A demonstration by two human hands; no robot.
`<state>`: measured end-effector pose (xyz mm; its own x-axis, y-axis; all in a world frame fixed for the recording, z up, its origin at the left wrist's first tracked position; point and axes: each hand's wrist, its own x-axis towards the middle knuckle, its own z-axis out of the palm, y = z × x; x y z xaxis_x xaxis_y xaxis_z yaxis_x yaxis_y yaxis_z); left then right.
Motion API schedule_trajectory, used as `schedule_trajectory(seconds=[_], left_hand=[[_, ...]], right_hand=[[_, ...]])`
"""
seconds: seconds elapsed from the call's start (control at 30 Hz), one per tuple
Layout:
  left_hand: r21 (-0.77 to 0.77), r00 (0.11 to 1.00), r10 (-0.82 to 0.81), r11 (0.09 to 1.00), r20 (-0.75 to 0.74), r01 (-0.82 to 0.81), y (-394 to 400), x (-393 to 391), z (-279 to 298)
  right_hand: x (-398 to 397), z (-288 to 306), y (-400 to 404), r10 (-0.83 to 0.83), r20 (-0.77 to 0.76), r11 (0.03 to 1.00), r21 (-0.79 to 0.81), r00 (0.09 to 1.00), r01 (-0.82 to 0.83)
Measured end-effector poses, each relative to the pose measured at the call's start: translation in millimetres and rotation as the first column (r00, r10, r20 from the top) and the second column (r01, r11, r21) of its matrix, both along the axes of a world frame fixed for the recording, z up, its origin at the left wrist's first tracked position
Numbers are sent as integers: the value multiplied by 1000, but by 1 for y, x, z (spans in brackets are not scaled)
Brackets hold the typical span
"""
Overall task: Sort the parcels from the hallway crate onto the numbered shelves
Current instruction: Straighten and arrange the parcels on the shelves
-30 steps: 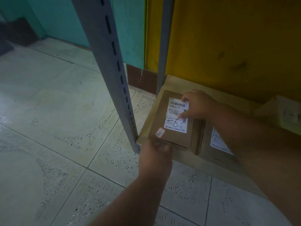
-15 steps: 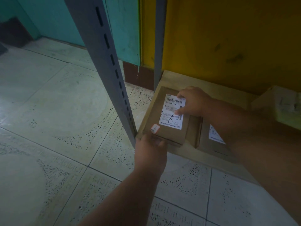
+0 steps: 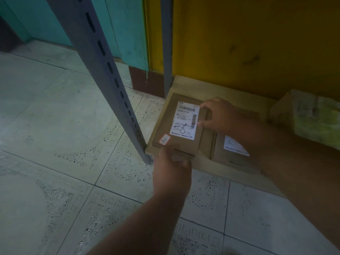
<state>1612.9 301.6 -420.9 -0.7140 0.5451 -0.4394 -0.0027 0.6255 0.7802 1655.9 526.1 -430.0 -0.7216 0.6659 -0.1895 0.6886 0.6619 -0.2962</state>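
1. The flat brown parcel (image 3: 181, 128) is lying on the bottom shelf board (image 3: 211, 91), at its left end, close beside the front upright post (image 3: 110, 78). Its white shipping label (image 3: 186, 120) is facing up.
2. The left hand (image 3: 172, 170) is gripping the parcel's near edge, fingers curled under and thumb on top.
3. The right hand (image 3: 219, 115) is pressing on the far right corner, fingers bent and partly closed on the top face.
4. A second labelled parcel (image 3: 233, 151) is lying just beside it to the right; a pale wrapped package (image 3: 309, 115) is sitting further right, apart.
5. Judgement: the parcel is being seated. It should be kept flat, squared to the shelf edge and clear of the post.
6. Risk: the near edge is overhanging slightly; it should go further in before both hands let go.
7. No shelf number is legible.
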Motion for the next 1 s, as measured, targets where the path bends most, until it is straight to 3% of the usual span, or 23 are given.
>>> schedule_trajectory(seconds=[0.07,0.17,0.3,0.43,0.57,0.73,0.8,0.87,1.0], left_hand=[[-15,996,-92,996,-1,92,5,8,7],[-35,933,-332,943,-137,330,25,9,15],[-143,750,-604,795,-268,589,74,0,20],[-225,511,-733,646,-449,730,126,-7,14],[-344,288,-803,507,-521,790,170,-14,11],[-567,-23,-928,207,-371,797,191,-9,4],[-636,-121,-921,156,-370,756,192,-11,2],[-682,-153,-914,161,-376,713,193,-15,0],[-674,-136,-921,162,-366,721,193,-16,-4]], right_hand=[[29,15,-7,-56,8,998,-11,998,56],[75,35,-30,-167,8,986,-6,986,167],[122,43,-79,-269,45,956,-109,962,272],[142,29,-95,-327,91,943,-40,941,332],[149,17,-95,-328,185,944,18,927,330],[151,4,-95,-404,201,911,-1,892,413],[149,-2,-95,-418,174,902,-34,891,430],[146,-5,-93,-414,162,903,-52,896,427],[146,-7,-89,-440,126,892,-54,889,449]])
